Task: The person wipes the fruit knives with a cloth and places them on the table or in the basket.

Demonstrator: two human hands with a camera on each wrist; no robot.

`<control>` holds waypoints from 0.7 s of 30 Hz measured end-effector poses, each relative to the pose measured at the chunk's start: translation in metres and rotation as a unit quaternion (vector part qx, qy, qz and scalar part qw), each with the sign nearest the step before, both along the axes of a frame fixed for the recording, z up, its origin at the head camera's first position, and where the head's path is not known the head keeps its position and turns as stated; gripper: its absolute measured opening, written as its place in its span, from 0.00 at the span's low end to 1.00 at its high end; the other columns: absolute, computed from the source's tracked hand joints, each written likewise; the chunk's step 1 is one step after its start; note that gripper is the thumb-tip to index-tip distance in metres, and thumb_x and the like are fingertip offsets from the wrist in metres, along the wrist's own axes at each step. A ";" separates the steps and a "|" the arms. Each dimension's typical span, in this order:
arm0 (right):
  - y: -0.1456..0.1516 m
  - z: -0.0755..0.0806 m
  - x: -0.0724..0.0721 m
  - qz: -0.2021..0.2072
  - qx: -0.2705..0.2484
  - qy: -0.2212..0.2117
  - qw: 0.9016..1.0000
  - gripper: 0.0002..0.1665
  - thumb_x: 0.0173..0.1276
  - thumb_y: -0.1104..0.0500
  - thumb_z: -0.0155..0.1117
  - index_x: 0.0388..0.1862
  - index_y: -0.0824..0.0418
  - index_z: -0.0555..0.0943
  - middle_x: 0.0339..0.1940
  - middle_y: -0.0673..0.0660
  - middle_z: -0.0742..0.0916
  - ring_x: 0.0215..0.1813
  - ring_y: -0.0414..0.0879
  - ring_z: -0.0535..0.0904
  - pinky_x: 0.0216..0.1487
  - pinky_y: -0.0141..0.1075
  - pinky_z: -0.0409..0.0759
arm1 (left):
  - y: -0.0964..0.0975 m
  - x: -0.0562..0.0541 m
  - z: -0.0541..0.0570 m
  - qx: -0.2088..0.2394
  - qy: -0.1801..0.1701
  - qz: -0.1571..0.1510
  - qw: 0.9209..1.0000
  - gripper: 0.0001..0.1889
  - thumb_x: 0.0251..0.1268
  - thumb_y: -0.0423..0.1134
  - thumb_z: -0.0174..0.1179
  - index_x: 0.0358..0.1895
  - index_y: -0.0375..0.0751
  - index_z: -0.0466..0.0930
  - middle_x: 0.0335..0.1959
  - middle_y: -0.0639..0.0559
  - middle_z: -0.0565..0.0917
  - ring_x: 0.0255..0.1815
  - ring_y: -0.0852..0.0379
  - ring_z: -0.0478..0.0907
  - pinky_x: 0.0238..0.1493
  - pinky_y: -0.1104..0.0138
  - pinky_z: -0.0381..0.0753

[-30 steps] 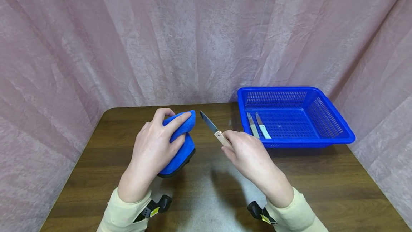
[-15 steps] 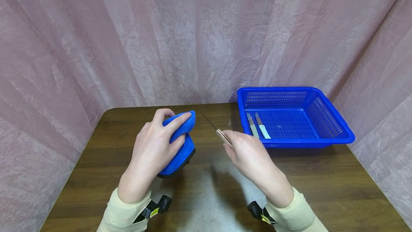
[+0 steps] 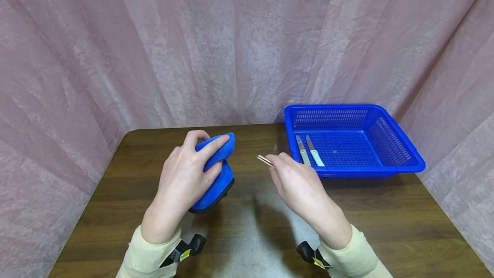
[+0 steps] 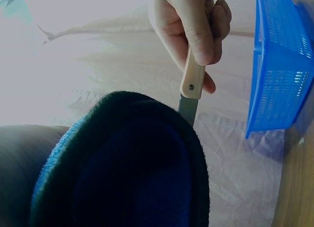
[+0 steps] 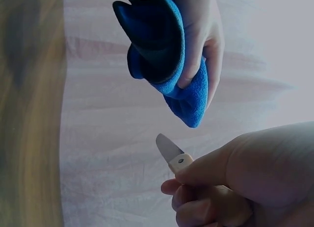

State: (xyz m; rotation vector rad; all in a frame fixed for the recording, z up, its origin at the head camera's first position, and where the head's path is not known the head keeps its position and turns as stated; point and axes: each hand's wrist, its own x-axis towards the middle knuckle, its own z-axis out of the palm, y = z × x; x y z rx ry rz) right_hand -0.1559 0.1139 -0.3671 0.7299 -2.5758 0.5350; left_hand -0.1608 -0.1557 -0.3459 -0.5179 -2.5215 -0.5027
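My left hand [image 3: 189,166] grips a bunched blue cloth [image 3: 212,190] with a dark edge, held over the left-centre of the table. To its right, my right hand [image 3: 299,181] pinches a small knife [image 3: 265,161] by its pale handle. In the head view the knife is seen nearly edge-on, and its blade hardly shows. The right wrist view shows the blade [image 5: 168,147] pointing up toward the cloth, with a gap between them. From the left wrist, the cloth overlaps the lower part of the blade [image 4: 188,109].
A blue plastic basket [image 3: 386,169] stands at the right rear of the wooden table [image 3: 115,192]. Two knives, one with a beige handle [image 3: 305,157] and one with a white handle [image 3: 317,158], lie along its left side. Pink curtains [image 3: 247,46] hang behind the table.
My right hand has turned the knife, so its blade went from showing its flat side to nearly vanishing in the head view. The left hand and cloth have stayed put.
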 end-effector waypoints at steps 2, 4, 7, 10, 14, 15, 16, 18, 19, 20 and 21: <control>0.000 -0.001 0.000 -0.001 0.003 0.004 1.000 0.14 0.75 0.65 0.73 0.57 0.63 0.87 0.33 0.52 0.81 0.23 0.47 0.75 0.21 0.41 0.74 | 0.000 0.000 0.000 0.000 0.000 0.000 1.000 0.30 0.70 0.40 0.73 0.74 0.63 0.85 0.63 0.39 0.79 0.40 0.35 0.84 0.40 0.45 0.84; 0.000 0.000 0.000 -0.002 0.003 0.005 1.000 0.14 0.77 0.64 0.73 0.58 0.62 0.87 0.33 0.52 0.81 0.23 0.46 0.75 0.21 0.40 0.74 | 0.000 0.000 0.000 0.000 0.000 -0.001 1.000 0.30 0.69 0.40 0.73 0.74 0.63 0.85 0.62 0.39 0.79 0.40 0.36 0.84 0.40 0.45 0.84; 0.000 0.000 0.001 -0.003 -0.002 0.004 1.000 0.12 0.80 0.61 0.71 0.59 0.61 0.87 0.33 0.52 0.80 0.24 0.45 0.74 0.22 0.40 0.74 | 0.000 0.000 0.000 -0.002 0.001 -0.001 1.000 0.30 0.69 0.40 0.73 0.74 0.63 0.85 0.62 0.39 0.79 0.39 0.36 0.84 0.40 0.45 0.84; 0.000 0.000 0.001 -0.004 -0.006 0.008 1.000 0.11 0.83 0.58 0.69 0.57 0.61 0.87 0.33 0.52 0.80 0.25 0.44 0.74 0.22 0.40 0.74 | 0.000 0.000 0.000 -0.002 0.002 -0.001 1.000 0.30 0.69 0.40 0.73 0.74 0.62 0.85 0.62 0.39 0.79 0.39 0.36 0.84 0.40 0.45 0.84; -0.001 0.000 0.001 -0.007 -0.008 0.013 1.000 0.11 0.83 0.58 0.68 0.56 0.62 0.87 0.33 0.52 0.80 0.25 0.46 0.74 0.22 0.41 0.74 | 0.000 0.000 0.000 -0.002 0.001 0.000 1.000 0.30 0.69 0.40 0.73 0.74 0.63 0.85 0.62 0.39 0.79 0.39 0.35 0.84 0.40 0.45 0.84; -0.001 0.000 0.001 -0.009 -0.008 0.013 1.000 0.11 0.83 0.58 0.68 0.56 0.62 0.87 0.33 0.53 0.80 0.25 0.46 0.75 0.22 0.42 0.74 | 0.000 0.000 0.000 -0.002 0.000 0.000 1.000 0.30 0.69 0.40 0.73 0.74 0.63 0.85 0.62 0.39 0.79 0.39 0.35 0.84 0.40 0.45 0.84; -0.001 0.001 0.001 -0.010 -0.009 0.012 1.000 0.11 0.83 0.58 0.68 0.56 0.62 0.87 0.34 0.53 0.81 0.26 0.46 0.75 0.22 0.42 0.75 | 0.000 0.000 0.000 -0.002 0.000 0.000 1.000 0.30 0.69 0.40 0.73 0.74 0.63 0.85 0.62 0.39 0.79 0.39 0.35 0.84 0.40 0.45 0.84; -0.001 0.001 0.001 -0.011 -0.011 0.010 1.000 0.11 0.83 0.57 0.68 0.56 0.62 0.87 0.35 0.53 0.82 0.26 0.46 0.76 0.23 0.42 0.76 | 0.000 0.000 0.000 -0.002 -0.001 0.000 1.000 0.30 0.70 0.40 0.73 0.74 0.63 0.84 0.63 0.39 0.79 0.39 0.35 0.84 0.40 0.45 0.85; -0.001 0.001 0.000 -0.011 -0.012 0.009 1.000 0.11 0.83 0.57 0.68 0.56 0.62 0.87 0.36 0.53 0.82 0.27 0.46 0.76 0.23 0.42 0.76 | 0.000 0.000 0.000 -0.002 -0.002 0.000 1.000 0.30 0.70 0.40 0.73 0.74 0.63 0.84 0.63 0.39 0.79 0.39 0.35 0.84 0.40 0.45 0.85; -0.001 0.001 0.000 -0.011 -0.014 0.008 1.000 0.11 0.83 0.57 0.68 0.56 0.62 0.88 0.36 0.53 0.82 0.27 0.46 0.77 0.23 0.42 0.76 | 0.000 0.000 0.000 -0.002 -0.002 0.000 1.000 0.30 0.70 0.40 0.73 0.74 0.63 0.84 0.63 0.39 0.79 0.39 0.35 0.84 0.40 0.45 0.85; -0.001 0.001 0.000 -0.011 -0.015 0.008 1.000 0.11 0.83 0.57 0.68 0.56 0.62 0.87 0.37 0.53 0.83 0.28 0.45 0.77 0.23 0.42 0.76 | 0.000 0.000 0.000 -0.002 -0.003 0.000 1.000 0.30 0.70 0.40 0.73 0.74 0.63 0.84 0.63 0.39 0.79 0.39 0.35 0.84 0.40 0.45 0.85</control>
